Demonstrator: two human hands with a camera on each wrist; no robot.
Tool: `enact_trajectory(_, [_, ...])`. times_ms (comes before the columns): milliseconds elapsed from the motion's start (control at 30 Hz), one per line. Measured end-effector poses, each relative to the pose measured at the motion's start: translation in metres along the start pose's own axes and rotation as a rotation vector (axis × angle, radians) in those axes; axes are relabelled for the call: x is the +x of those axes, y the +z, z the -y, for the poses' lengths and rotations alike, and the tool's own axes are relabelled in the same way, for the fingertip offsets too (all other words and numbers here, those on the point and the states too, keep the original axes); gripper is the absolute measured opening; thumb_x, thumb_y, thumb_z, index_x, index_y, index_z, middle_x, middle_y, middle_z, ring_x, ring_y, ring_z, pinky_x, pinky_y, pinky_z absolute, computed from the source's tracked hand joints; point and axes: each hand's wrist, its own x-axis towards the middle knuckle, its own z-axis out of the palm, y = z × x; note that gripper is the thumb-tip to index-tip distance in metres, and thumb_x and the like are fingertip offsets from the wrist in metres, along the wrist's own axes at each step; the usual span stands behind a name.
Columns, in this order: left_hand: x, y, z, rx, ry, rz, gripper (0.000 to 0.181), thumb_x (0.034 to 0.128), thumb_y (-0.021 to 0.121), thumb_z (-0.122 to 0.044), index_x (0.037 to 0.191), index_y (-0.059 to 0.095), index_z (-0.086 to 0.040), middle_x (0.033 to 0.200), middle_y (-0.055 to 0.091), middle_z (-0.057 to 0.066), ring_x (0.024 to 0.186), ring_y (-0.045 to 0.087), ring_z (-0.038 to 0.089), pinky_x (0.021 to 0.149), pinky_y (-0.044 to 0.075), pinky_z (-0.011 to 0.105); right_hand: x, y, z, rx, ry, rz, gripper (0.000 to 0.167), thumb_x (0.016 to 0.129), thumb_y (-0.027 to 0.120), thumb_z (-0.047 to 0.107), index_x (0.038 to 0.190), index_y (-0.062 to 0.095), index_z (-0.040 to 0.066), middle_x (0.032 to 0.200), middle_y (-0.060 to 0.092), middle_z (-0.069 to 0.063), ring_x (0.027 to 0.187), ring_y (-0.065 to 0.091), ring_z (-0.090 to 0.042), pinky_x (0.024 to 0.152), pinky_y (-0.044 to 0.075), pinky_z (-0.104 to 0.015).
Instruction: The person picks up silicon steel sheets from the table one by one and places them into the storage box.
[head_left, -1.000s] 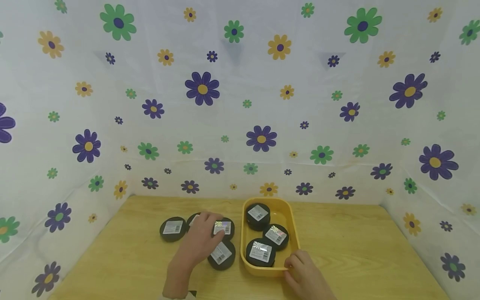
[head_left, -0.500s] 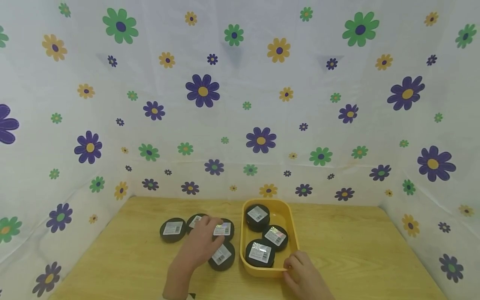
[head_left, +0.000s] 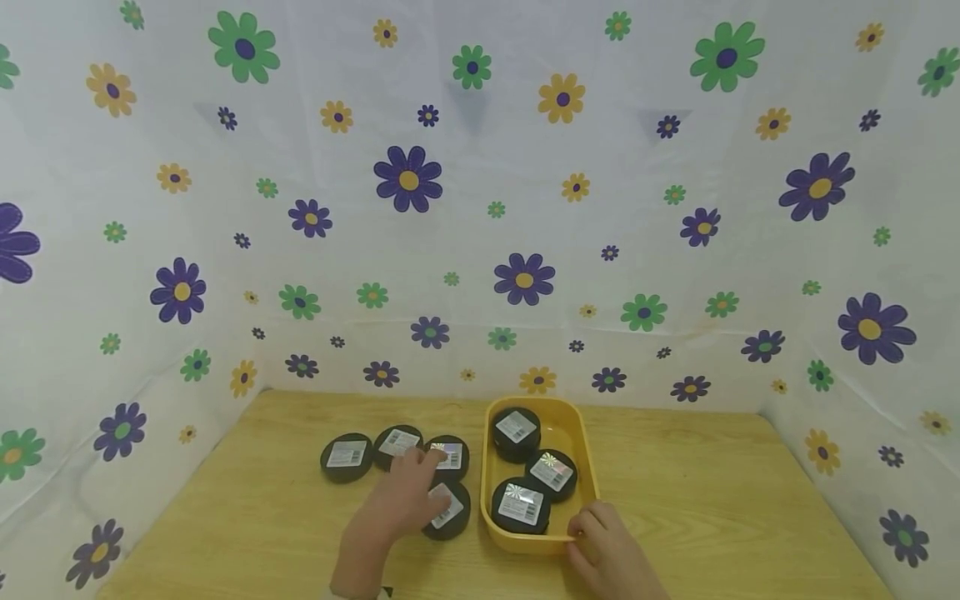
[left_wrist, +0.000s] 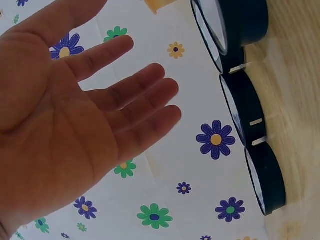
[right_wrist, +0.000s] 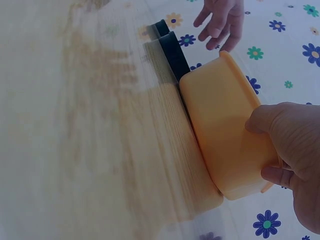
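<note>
My left hand [head_left: 400, 500] hovers over several round black flat discs with white barcode labels. In the left wrist view the left hand [left_wrist: 65, 110] has its fingers spread loosely, apart from the discs, holding nothing. Its fingers partly cover the right disc [head_left: 454, 454] and the near disc [head_left: 447, 512] in the head view. With thumb and fingers my right hand [head_left: 611, 546] pinches the near right corner of a yellow plastic bin [head_left: 592, 458]. That grip on the bin's wall [right_wrist: 225, 130] also shows in the right wrist view.
Inside the bin lie more black discs [head_left: 521, 505], the far ones apparently stacked. Farther left on the wooden table [head_left: 712, 492] are a disc [head_left: 347, 457] and another disc [head_left: 397, 442] beside it. A white flowered cloth [head_left: 480, 233] hangs behind and at both sides.
My left hand has shifted slightly toward the near side, uncovering more of the far middle disc. The right hand and the bin stay in place.
</note>
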Motion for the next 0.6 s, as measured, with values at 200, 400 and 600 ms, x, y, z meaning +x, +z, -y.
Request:
enact_trajectory(200, [0.001, 0.006, -0.001, 0.052, -0.024, 0.046, 0.071, 0.073, 0.078, -0.02, 0.136, 0.05, -0.005, 0.125, 0.049, 0.026, 0.113, 0.049, 0.044, 0.092, 0.046, 0.059, 0.0, -0.001, 0.002, 0.001, 0.039, 0.035, 0.035, 0.065, 0.084, 0.003, 0.082, 0.057, 0.02, 0.09, 0.045, 0.015, 0.083, 0.046, -0.004, 0.073, 0.047, -0.024])
enact_trajectory(400, [0.002, 0.013, -0.006, 0.052, -0.045, 0.092, 0.083, 0.0699, 0.082, -0.022, 0.143, 0.044, -0.006, 0.129, 0.046, 0.028, 0.12, 0.045, 0.048, 0.095, 0.043, 0.062, -0.001, 0.0, 0.001, 0.002, 0.041, 0.027, 0.036, 0.064, 0.084, 0.002, 0.082, 0.057, 0.019, 0.09, 0.045, 0.015, 0.083, 0.045, -0.003, 0.073, 0.047, -0.024])
enact_trajectory(600, [0.006, 0.023, -0.006, 0.05, -0.066, 0.121, 0.088, 0.0696, 0.084, -0.021, 0.145, 0.042, -0.006, 0.134, 0.043, 0.031, 0.128, 0.038, 0.052, 0.098, 0.04, 0.066, -0.001, 0.0, 0.0, 0.008, 0.015, 0.007, 0.036, 0.064, 0.083, 0.002, 0.081, 0.057, 0.019, 0.09, 0.045, 0.015, 0.082, 0.045, -0.004, 0.072, 0.046, -0.023])
